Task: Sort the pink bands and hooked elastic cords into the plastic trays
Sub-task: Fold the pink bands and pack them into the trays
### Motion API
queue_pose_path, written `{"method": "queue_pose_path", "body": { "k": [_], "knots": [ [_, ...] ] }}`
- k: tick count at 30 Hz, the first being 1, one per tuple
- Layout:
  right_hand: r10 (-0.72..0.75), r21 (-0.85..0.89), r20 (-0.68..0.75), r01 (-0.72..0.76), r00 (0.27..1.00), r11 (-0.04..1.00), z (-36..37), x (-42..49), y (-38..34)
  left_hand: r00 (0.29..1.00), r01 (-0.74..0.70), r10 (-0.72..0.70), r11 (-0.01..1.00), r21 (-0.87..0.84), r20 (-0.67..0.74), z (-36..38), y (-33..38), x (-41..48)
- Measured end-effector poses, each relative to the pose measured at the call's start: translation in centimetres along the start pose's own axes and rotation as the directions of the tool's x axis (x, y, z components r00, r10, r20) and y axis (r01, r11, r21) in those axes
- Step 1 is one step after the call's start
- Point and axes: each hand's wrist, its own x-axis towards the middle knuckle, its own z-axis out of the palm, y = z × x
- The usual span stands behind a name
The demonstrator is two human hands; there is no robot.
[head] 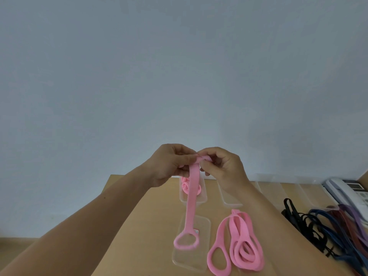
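Both hands pinch one pink band
Left hand (169, 164) and right hand (225, 166) fingers grip band (190, 204) top; loop hangs over tray (205, 222).

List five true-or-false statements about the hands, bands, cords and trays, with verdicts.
1. The left hand and the right hand both pinch the top of one pink band. True.
2. That band lies flat on the table. False: it hangs from the hands, looped end lowest.
3. The far clear tray has coiled pink bands in it. True.
4. The loose pink bands lie left of the held one. False: they lie on the table to its right.
5. The right hand holds a dark cord. False: the dark cords lie at the right, untouched.
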Motion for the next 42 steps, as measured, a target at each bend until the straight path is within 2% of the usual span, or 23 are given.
{"method": "queue_pose_path", "body": {
  "k": [3,8,10,12,14,18,23,27,32,37,42],
  "knots": [
    [0.107,0.181,-0.003,-0.105,0.994,0.978,-0.5,-0.2,-0.3,0.983,-0.17,0.182,0.958,0.23,-0.033,0.3,-0.3,-0.2],
    [0.167,0.141,0.075,-0.177,0.983,0.974,-0.5,-0.1,-0.1,0.949,-0.255,0.306,0.883,0.393,-0.071,0.6,-0.5,-0.2],
    [0.131,0.122,0.054,-0.136,0.99,0.983,-0.5,-0.1,-0.3,0.949,-0.246,0.301,0.896,0.37,-0.097,0.6,-0.6,-0.3],
    [0.084,0.095,0.02,-0.086,0.996,0.992,-0.4,-0.1,-0.5,0.966,-0.198,0.234,0.944,0.262,-0.112,0.5,-0.7,-0.3],
    [0.038,0.031,-0.003,-0.038,0.999,0.999,-0.3,-0.1,-0.5,0.985,-0.139,0.154,0.975,0.176,-0.075,0.3,-0.6,-0.5],
    [-0.065,-0.114,-0.023,0.062,0.998,0.992,0.2,-0.4,-0.6,0.999,-0.029,0.027,0.993,0.117,0.023,-0.1,0.0,-0.9],
    [-0.118,-0.166,-0.044,0.109,0.992,0.98,0.6,-0.8,-0.5,0.993,0.045,-0.042,0.999,-0.023,0.107,-0.4,0.2,-1.1],
    [-0.114,-0.151,-0.028,0.109,0.993,0.982,0.5,-1.0,-0.6,0.999,0.016,-0.013,0.999,-0.052,0.045,0.0,-0.3,-1.0],
    [0.042,0.106,0.009,-0.043,0.999,0.993,-0.4,-0.9,-1.0,0.992,-0.12,0.12,0.993,0.006,-0.033,0.2,-0.7,-0.9],
    [0.133,0.097,0.049,-0.137,0.99,0.986,-0.1,-0.7,-0.8,0.969,-0.226,0.239,0.959,0.17,-0.058,0.4,-0.8,-0.8],
    [0.071,0.038,-0.009,-0.071,0.997,0.997,-0.1,-0.6,-0.5,0.98,-0.171,0.183,0.974,0.149,-0.075,0.4,-1.4,-0.6]
  ]
}}
